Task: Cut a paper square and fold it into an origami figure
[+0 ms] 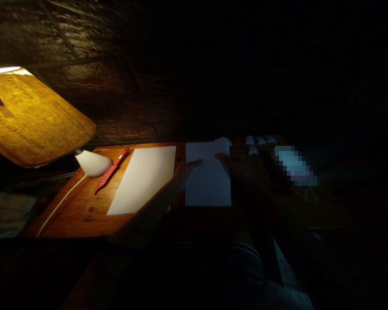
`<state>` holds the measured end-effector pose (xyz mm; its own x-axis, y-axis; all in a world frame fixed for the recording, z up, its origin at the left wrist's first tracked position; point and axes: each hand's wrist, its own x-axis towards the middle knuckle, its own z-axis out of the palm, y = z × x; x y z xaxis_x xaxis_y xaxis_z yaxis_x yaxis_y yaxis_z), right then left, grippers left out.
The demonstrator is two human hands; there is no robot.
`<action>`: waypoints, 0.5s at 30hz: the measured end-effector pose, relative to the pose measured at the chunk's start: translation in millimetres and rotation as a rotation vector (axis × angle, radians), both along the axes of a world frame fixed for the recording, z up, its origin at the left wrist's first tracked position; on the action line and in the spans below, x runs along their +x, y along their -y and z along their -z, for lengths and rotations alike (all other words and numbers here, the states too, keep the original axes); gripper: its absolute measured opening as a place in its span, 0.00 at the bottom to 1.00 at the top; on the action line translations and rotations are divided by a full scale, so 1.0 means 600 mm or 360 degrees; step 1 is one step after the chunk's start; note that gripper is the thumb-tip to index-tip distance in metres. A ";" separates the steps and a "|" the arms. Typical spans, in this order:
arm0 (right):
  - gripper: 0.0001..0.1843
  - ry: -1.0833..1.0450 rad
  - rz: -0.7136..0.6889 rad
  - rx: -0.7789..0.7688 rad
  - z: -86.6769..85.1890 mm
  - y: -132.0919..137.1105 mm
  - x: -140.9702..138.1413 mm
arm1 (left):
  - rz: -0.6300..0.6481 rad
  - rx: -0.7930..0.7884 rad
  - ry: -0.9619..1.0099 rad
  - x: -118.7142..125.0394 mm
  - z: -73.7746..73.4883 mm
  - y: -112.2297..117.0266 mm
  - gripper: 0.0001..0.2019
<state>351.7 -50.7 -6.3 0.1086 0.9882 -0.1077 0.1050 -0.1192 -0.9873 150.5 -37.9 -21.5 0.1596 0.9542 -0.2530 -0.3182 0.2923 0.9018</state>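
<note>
A white sheet of paper (208, 181) lies on the wooden table (84, 206) in front of me. My left hand (185, 172) rests on its left edge with the fingers stretched over the paper. My right hand (239, 168) sits in deep shadow at the sheet's upper right edge, its fingertips touching the paper; its grip is too dark to make out. A second, larger white sheet (144, 178) lies flat to the left, untouched.
A red utility knife (111, 170) lies left of the larger sheet, beside a white lamp base (93, 162) with a white cord (60, 202). A yellow printed lampshade (32, 120) hangs at the left. Small folded white paper pieces (258, 142) sit at the back right.
</note>
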 end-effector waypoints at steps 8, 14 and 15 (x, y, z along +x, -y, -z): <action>0.29 -0.0040 0.0009 0.0045 -0.006 0.001 0.000 | 0.0009 -0.0051 -0.0048 -0.003 -0.022 0.008 0.16; 0.27 -0.0085 0.0048 0.0079 0.003 -0.006 0.001 | -0.0005 -0.0055 -0.0097 -0.003 -0.022 0.009 0.16; 0.27 -0.0103 0.0034 0.0075 0.001 -0.004 0.000 | 0.0001 -0.0054 -0.0103 -0.004 -0.021 0.008 0.16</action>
